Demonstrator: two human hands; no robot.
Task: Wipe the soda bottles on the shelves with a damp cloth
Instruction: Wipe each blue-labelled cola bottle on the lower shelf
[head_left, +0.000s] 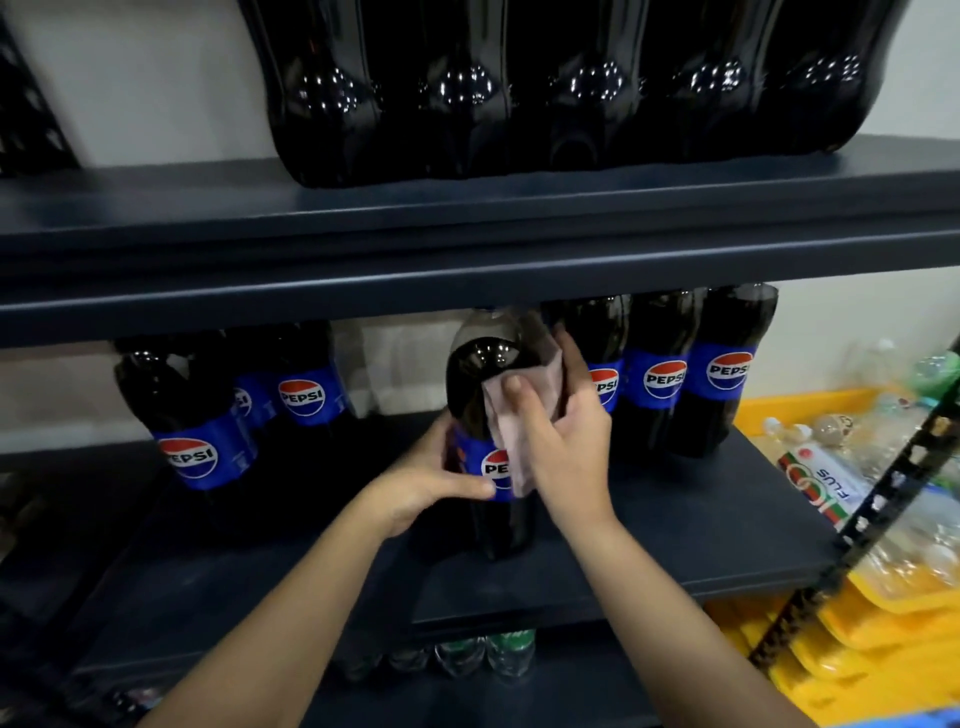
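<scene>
The Pepsi bottle (488, 441) being cleaned stands upright on the middle shelf (675, 519), pulled forward of its row and near the front edge. Against its shoulder and label lies the pink cloth (511, 415), draped down over part of the logo.

The right hand (566, 441) presses that cloth to the bottle — thumb across the front, fingers curled round the far side, so the cloth is clamped between hand and plastic. The left hand (431, 478) steadies the bottle at the label, its fingers wrapped round the near side and thumb laid across the blue band. Both forearms reach up and inward from the bottom of the view.

As a judgement, the job is only partly through: this one bottle is mid-wipe, its lower body not yet under the cloth. Other Pepsi bottles wait on the same shelf — two to the left (208, 431) and three to the right (670, 374) — and nothing shows whether those have been done. A further row of dark bottles (571, 93) sits on the upper shelf (467, 244).
</scene>
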